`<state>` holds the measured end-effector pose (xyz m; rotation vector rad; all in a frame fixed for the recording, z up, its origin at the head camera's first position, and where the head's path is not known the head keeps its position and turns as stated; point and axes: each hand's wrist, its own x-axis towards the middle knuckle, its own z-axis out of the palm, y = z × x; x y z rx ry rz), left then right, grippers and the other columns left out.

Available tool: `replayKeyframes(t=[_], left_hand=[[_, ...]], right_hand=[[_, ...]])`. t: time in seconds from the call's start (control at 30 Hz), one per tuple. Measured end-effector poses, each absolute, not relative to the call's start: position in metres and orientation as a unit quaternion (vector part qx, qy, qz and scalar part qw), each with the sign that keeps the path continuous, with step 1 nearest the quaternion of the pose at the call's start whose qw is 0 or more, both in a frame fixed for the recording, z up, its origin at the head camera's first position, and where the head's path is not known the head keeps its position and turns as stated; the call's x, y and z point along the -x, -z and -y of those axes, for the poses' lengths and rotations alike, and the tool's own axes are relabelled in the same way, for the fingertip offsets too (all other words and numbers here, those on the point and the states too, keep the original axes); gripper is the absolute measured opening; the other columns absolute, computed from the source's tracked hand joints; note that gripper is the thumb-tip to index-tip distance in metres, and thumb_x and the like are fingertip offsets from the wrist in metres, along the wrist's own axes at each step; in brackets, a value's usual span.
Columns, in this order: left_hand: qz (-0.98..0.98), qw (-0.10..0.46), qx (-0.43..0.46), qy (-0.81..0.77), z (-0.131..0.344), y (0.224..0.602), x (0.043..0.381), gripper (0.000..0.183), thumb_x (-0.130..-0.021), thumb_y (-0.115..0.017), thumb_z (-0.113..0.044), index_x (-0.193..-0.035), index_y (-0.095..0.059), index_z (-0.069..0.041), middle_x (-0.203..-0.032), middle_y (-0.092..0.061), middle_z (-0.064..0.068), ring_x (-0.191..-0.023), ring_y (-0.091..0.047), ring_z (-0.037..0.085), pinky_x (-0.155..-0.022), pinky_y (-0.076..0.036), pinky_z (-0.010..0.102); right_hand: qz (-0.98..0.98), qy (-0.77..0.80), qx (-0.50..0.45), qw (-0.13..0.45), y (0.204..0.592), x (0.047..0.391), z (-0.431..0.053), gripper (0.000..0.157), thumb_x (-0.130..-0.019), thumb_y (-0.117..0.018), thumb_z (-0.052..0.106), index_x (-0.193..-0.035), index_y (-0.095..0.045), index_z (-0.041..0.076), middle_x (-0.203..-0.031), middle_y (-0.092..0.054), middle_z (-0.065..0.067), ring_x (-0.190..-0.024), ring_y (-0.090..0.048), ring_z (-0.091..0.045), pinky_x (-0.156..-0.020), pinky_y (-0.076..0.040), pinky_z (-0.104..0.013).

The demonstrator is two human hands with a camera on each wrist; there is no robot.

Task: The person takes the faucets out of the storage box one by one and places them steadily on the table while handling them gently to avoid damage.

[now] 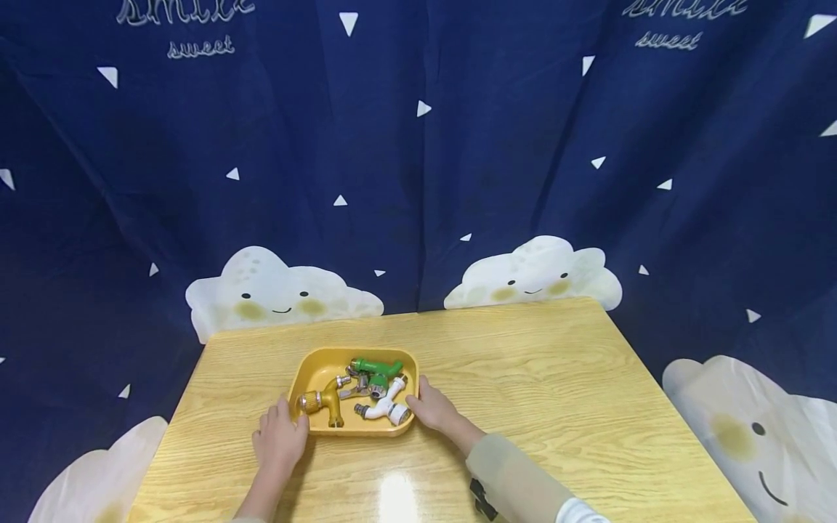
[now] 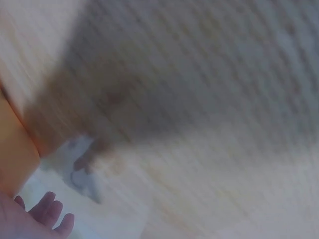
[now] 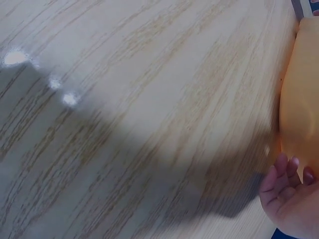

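Observation:
A shallow yellow plastic tray (image 1: 356, 431) stands near the left of the wooden table in the head view. Inside lie a gold-coloured tap (image 1: 332, 403), a green tap (image 1: 379, 368) and a white tap (image 1: 386, 407); a silvery metal piece (image 1: 362, 385) is partly hidden among them. My left hand (image 1: 280, 439) holds the tray's front left corner, thumb at the rim and fingers along the outside. At the right side, my right hand (image 1: 434, 408) grips the wall, its thumb by the rim. Each wrist view shows the tray's outer wall (image 3: 301, 89) beside the fingers.
The wood-grain table (image 1: 536, 385) stretches to the right of the tray. Behind it hangs a dark blue curtain (image 1: 366, 131) with printed clouds and white triangles. A small black object (image 1: 482, 500) shows beneath the right sleeve.

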<state>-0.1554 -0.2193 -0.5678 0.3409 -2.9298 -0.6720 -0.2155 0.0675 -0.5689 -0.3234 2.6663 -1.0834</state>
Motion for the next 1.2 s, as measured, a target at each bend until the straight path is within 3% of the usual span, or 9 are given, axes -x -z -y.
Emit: replayKeyframes(t=[0.43,0.7,0.87,1.2], left_hand=[[0.966,0.070,-0.130,0.213,0.216,0.569,0.130,0.043,-0.086,-0.046,-0.029,-0.111,-0.044,0.006,-0.101,-0.053,0.023,-0.093,-0.046,0.039,-0.071,-0.038,0.050],[0.963,0.075,-0.141,0.216,0.214,0.572,0.118,0.041,-0.086,-0.047,-0.029,-0.107,-0.045,0.006,-0.097,-0.052,0.022,-0.091,-0.046,0.039,-0.069,-0.037,0.050],[0.961,0.088,-0.148,0.218,0.213,0.572,0.112,0.035,-0.085,-0.049,-0.029,-0.097,-0.046,0.003,-0.093,-0.052,0.020,-0.087,-0.046,0.037,-0.067,-0.036,0.048],[0.958,0.081,-0.158,0.226,0.212,0.571,0.103,0.038,-0.085,-0.049,-0.027,-0.104,-0.046,0.006,-0.097,-0.053,0.022,-0.092,-0.047,0.039,-0.070,-0.037,0.050]], right_hand=[[-0.924,0.344,0.116,0.119,0.571,0.211,-0.064,0.045,-0.090,-0.042,0.028,-0.124,-0.039,-0.001,-0.103,-0.061,-0.022,-0.089,-0.060,-0.031,-0.073,-0.049,-0.043],[-0.924,0.337,0.113,0.141,0.570,0.205,-0.065,0.064,-0.091,-0.040,0.030,-0.140,-0.024,-0.007,-0.124,-0.051,-0.026,-0.109,-0.054,-0.039,-0.087,-0.045,-0.048],[-0.925,0.333,0.120,0.141,0.569,0.202,-0.064,0.061,-0.091,-0.040,0.031,-0.139,-0.027,-0.004,-0.121,-0.055,-0.024,-0.105,-0.057,-0.035,-0.083,-0.047,-0.046],[-0.927,0.329,0.122,0.135,0.567,0.196,-0.064,0.059,-0.091,-0.041,0.030,-0.137,-0.030,-0.005,-0.118,-0.056,-0.024,-0.104,-0.057,-0.037,-0.083,-0.047,-0.046]])
